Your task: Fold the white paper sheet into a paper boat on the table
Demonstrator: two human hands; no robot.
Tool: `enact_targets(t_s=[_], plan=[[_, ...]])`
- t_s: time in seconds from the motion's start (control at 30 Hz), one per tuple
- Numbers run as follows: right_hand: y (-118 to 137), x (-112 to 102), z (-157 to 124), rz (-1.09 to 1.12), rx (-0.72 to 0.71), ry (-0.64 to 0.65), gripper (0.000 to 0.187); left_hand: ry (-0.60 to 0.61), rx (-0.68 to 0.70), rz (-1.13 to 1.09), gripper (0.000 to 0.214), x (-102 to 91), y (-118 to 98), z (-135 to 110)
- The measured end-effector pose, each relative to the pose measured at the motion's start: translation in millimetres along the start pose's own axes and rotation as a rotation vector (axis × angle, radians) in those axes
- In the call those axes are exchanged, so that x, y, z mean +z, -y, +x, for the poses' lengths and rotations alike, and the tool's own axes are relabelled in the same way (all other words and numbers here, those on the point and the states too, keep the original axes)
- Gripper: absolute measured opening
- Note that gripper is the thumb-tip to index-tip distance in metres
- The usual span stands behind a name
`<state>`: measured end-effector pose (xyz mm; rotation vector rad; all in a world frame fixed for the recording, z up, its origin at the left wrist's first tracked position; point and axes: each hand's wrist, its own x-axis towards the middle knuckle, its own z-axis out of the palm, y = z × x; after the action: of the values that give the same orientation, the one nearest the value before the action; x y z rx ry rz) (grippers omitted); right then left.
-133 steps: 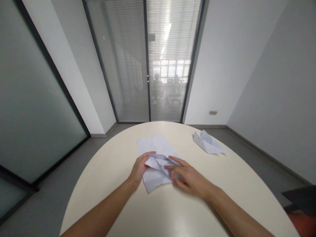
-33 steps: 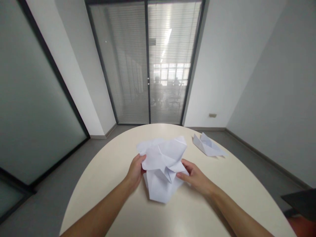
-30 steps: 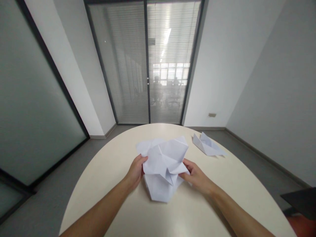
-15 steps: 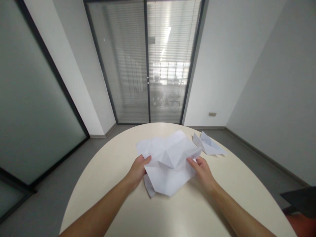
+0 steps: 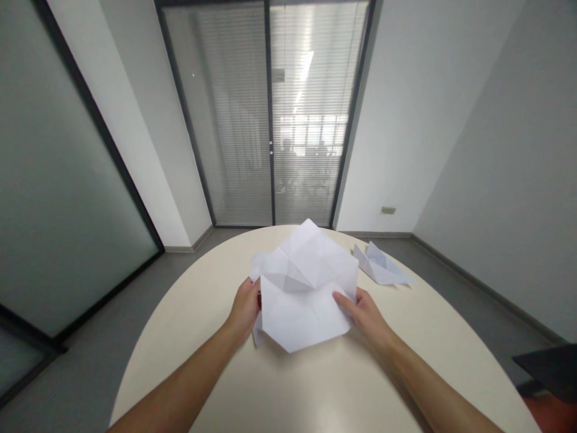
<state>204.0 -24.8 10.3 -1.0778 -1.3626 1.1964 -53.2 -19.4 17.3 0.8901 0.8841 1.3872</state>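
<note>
folded paper boat, round table, glass doors

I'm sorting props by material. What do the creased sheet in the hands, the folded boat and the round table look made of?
Creased sheet: thin white paper, matte; sharp fold lines, and light shows through its raised part. Folded boat: the same white paper by its crisp edges. Table: smooth cream top, slightly glossy; probably laminate or painted board, the look leaves it open.

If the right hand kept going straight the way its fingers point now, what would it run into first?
The right hand points forward and left, already gripping the creased white sheet by its right edge, so that paper comes first. Beyond it lies the left hand on the opposite edge, though depth is hard to judge.
</note>
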Motion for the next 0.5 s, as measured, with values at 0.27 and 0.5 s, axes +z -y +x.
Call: enact_targets(t_s=[0.27,0.5], plan=[[-6.9,-1.5,7.6,-0.01,-0.221,-0.074,0.046,0.382,-0.378,0.09,0.04,0.8,-9.8,-18.4],[-21.0,-7.3,11.2,0.138,-0.204,-0.096,0.042,0.247,-0.262,-0.019,0.039,2.4,-6.5,-12.0]])
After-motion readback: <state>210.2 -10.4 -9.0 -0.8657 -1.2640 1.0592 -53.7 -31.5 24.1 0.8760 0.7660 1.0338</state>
